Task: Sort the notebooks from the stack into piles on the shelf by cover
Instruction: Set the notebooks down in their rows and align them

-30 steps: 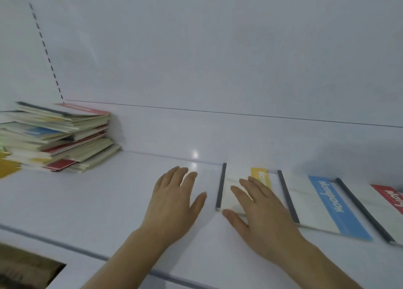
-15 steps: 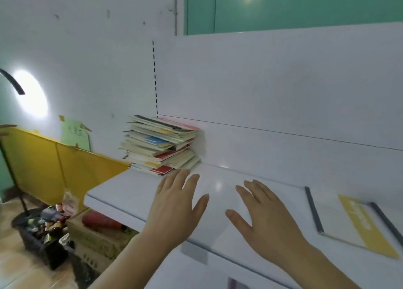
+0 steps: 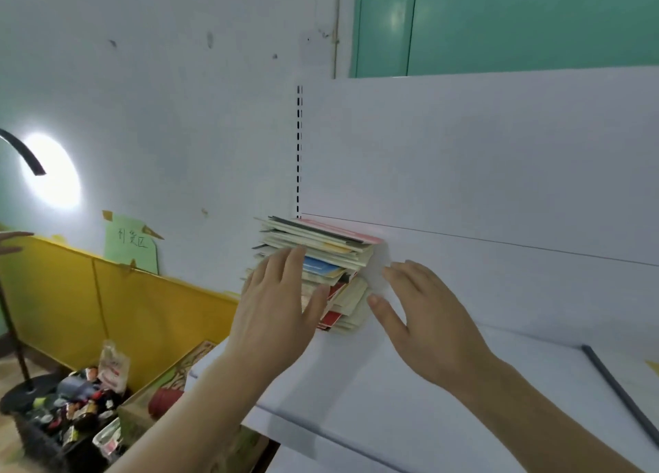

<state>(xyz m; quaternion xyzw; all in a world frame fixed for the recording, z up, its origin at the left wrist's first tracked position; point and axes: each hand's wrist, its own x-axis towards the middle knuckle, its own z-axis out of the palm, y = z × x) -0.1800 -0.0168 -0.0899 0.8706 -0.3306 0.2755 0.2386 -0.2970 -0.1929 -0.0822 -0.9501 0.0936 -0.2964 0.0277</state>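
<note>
Both hands are spread wide with straight fingers, holding nothing, the left hand (image 3: 276, 315) in front of the stack of notebooks (image 3: 321, 269) on the shelf (image 3: 410, 401), the right hand (image 3: 424, 315) just beside it.

Bare shelf (image 3: 410, 394) between stack (image 3: 321, 258) and dark-spined notebook (image 3: 620, 394) at right edge. Back panel (image 3: 481, 173) blocks far side. Stack walls the far-left corner.
</note>
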